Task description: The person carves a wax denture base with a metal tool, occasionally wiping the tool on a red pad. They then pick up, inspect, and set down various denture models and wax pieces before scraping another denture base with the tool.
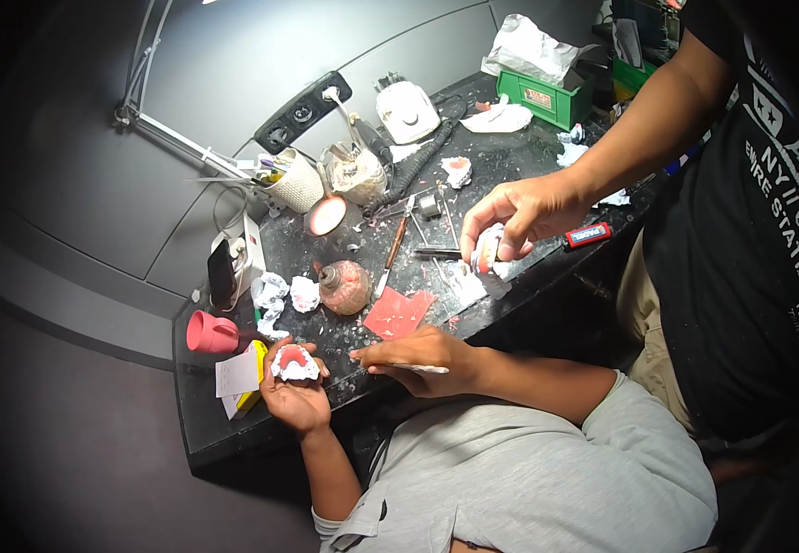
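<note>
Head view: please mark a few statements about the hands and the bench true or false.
1. The left hand holds a dental cast. True.
2. The right hand is empty. False: its fingers pinch a thin tool.
3. A pink cup sits near the left end of the bench. True.
4. The co-worker's hand grips the red lighter. False: it holds a second cast, and the lighter lies apart beside it.
</note>
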Available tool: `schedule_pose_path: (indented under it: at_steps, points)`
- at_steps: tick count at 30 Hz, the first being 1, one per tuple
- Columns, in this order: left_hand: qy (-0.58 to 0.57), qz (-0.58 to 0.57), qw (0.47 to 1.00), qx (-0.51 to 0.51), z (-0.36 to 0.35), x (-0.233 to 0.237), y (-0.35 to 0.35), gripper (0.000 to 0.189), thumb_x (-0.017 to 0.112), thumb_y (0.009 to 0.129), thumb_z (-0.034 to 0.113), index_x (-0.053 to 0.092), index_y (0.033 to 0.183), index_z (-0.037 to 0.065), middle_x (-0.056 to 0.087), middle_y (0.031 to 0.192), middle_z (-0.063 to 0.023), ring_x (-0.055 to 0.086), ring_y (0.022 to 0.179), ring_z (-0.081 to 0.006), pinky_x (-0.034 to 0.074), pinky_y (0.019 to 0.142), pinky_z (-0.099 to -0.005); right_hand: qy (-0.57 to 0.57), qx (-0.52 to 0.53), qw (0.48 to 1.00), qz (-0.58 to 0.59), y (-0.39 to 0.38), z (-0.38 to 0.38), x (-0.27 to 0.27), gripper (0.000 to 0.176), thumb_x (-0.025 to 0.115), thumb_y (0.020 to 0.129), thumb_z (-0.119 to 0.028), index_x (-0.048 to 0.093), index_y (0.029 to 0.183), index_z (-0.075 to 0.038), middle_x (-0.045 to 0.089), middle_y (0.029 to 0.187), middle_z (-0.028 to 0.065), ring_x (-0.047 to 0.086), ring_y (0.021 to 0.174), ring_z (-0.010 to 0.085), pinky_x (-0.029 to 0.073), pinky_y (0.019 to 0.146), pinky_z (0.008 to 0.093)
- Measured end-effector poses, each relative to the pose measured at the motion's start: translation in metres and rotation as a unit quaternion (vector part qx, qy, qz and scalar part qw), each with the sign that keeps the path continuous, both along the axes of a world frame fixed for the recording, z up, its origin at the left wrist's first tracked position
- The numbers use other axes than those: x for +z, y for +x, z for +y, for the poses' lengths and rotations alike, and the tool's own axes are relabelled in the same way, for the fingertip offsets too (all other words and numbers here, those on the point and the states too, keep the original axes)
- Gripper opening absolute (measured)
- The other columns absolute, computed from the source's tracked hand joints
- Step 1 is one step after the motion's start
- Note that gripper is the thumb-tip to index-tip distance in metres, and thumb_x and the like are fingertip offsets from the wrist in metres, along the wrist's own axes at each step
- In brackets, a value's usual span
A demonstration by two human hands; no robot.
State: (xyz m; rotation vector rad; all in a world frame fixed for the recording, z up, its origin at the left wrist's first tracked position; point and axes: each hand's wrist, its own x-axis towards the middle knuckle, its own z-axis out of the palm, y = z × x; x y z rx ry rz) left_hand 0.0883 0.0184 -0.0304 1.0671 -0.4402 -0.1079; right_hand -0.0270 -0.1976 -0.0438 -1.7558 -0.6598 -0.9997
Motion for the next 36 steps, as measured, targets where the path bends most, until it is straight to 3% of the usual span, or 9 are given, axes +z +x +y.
schedule_pose_path:
  at_steps: [5, 10, 16, 21, 23, 25, 36]
  points:
    - [-0.008, 0.007, 1.000, 0.025, -0.001, -0.003, 0.000, 0.057, 0.041, 0.103, 0.042, 0.059, 0.128, -0.006, 0.066, 0.099, -0.0172, 0.063, 0.071, -0.0285, 0.053, 0.060, -0.0415, 0.018, 0.025, 0.999, -0.017, 0.004, -0.001, -0.007, 0.029, 0.069, 0.092, -0.002, 0.062, 0.119, 0.000, 0.074, 0.097, 0.0114, 0.075, 0.079, 0.0277, 0.062, 0.069, 0.0359]
    - [0.007, 0.011, 0.999, 0.029, -0.001, -0.003, -0.004, 0.059, 0.039, 0.103, 0.041, 0.058, 0.129, -0.009, 0.064, 0.102, -0.0193, 0.063, 0.076, -0.0284, 0.054, 0.060, -0.0413, -0.019, 0.054, 0.998, -0.009, 0.006, -0.008, -0.013, 0.043, 0.068, 0.089, -0.005, 0.058, 0.130, 0.003, 0.075, 0.100, 0.0120, 0.076, 0.084, 0.0269, 0.062, 0.070, 0.0375]
    - [0.041, 0.012, 0.998, 0.047, 0.004, -0.008, -0.004, 0.067, 0.038, 0.100, 0.044, 0.055, 0.134, -0.011, 0.061, 0.106, -0.0216, 0.063, 0.081, -0.0282, 0.055, 0.058, -0.0395, -0.009, 0.085, 0.996, 0.038, 0.004, -0.011, -0.009, 0.035, 0.065, 0.091, -0.007, 0.062, 0.124, 0.005, 0.073, 0.094, 0.0121, 0.074, 0.082, 0.0261, 0.060, 0.068, 0.0375]
    - [0.038, 0.002, 0.998, 0.040, -0.003, -0.003, -0.008, 0.060, 0.035, 0.106, 0.039, 0.050, 0.139, -0.009, 0.061, 0.103, -0.0203, 0.060, 0.068, -0.0256, 0.053, 0.057, -0.0358, -0.016, 0.091, 0.994, 0.051, 0.003, -0.014, -0.004, 0.033, 0.065, 0.090, -0.008, 0.063, 0.121, 0.004, 0.072, 0.088, 0.0104, 0.073, 0.075, 0.0254, 0.058, 0.062, 0.0365]
    - [0.035, 0.000, 0.998, 0.049, -0.003, -0.003, -0.008, 0.059, 0.034, 0.106, 0.038, 0.050, 0.138, -0.009, 0.061, 0.102, -0.0214, 0.059, 0.066, -0.0252, 0.052, 0.056, -0.0349, -0.018, 0.082, 0.995, 0.049, 0.004, -0.013, -0.004, 0.033, 0.065, 0.090, -0.009, 0.063, 0.120, 0.004, 0.072, 0.086, 0.0101, 0.072, 0.072, 0.0252, 0.057, 0.060, 0.0366]
    - [0.036, -0.001, 0.998, 0.047, -0.002, -0.003, -0.007, 0.056, 0.034, 0.106, 0.037, 0.051, 0.134, -0.009, 0.061, 0.101, -0.0219, 0.059, 0.066, -0.0249, 0.051, 0.055, -0.0344, 0.006, 0.071, 0.997, 0.015, 0.005, -0.011, -0.006, 0.032, 0.074, 0.091, -0.012, 0.067, 0.117, 0.005, 0.061, 0.069, 0.0058, 0.061, 0.056, 0.0196, 0.047, 0.047, 0.0354]
    - [0.058, 0.018, 0.996, 0.066, -0.004, 0.000, -0.009, 0.049, 0.037, 0.107, 0.035, 0.056, 0.123, -0.007, 0.061, 0.103, -0.0213, 0.058, 0.068, -0.0253, 0.050, 0.061, -0.0349, 0.025, 0.044, 0.999, 0.018, 0.006, -0.011, -0.002, 0.026, 0.075, 0.091, -0.013, 0.069, 0.110, 0.003, 0.052, 0.068, 0.0049, 0.056, 0.056, 0.0184, 0.044, 0.047, 0.0346]
